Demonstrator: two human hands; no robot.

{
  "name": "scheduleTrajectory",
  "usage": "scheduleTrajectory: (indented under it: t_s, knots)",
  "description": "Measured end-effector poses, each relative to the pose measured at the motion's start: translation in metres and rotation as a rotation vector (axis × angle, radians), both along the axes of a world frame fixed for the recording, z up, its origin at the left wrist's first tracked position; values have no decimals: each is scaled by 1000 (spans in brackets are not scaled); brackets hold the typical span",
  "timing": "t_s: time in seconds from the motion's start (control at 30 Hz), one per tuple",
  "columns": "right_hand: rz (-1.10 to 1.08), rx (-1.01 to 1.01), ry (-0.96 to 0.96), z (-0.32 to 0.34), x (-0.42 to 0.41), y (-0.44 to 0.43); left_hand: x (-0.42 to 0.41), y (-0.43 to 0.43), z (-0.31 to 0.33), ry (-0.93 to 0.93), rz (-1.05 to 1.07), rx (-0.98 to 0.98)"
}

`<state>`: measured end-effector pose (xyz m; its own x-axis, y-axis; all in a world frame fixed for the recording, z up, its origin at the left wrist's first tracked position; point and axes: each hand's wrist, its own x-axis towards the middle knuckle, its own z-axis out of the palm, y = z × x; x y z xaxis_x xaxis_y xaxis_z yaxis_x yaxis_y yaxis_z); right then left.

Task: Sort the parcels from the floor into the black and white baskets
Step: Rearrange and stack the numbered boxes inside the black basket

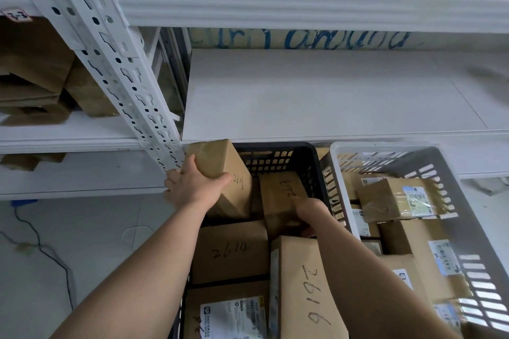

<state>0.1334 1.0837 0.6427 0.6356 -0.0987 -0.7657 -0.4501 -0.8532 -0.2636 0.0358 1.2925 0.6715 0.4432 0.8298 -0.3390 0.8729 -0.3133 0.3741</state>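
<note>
The left hand grips a tilted brown box at the far left corner of the black basket. The thumb lies across the box's near face and the other fingers spread over its left side. Just beside it, the right hand holds a second box marked 2613. Its fingers curl down over the box's near end, with the tips hidden.

Nearer in the same basket lie the box marked 2614 and the box marked 2616. The white basket stands touching on the right and holds labelled parcels. A white shelf hangs over both baskets, with a perforated post at its left. A dark cable runs across the floor.
</note>
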Motion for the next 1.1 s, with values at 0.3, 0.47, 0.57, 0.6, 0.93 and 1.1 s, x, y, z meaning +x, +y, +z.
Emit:
scheduleTrajectory:
  t_s: [0.3,0.47,0.57,0.6,0.93,1.1]
  knots:
    - [206,-94,-101,-27,10,16,10,-9,-10,23,-111,104]
    - [172,-37,-30,-42,11,10,9,-8,-14,29,-154,150]
    - [277,-92,1,-51,11,3,10,-9,-17,27,-158,160]
    - [333,-89,35,-51,13,2,10,-10,-18,21,-157,168]
    - [730,-149,-12,-69,29,27,10,-7,-27,-39,-72,179]
    - [827,-107,115,-95,33,20,9,-8,-30,-40,-79,195]
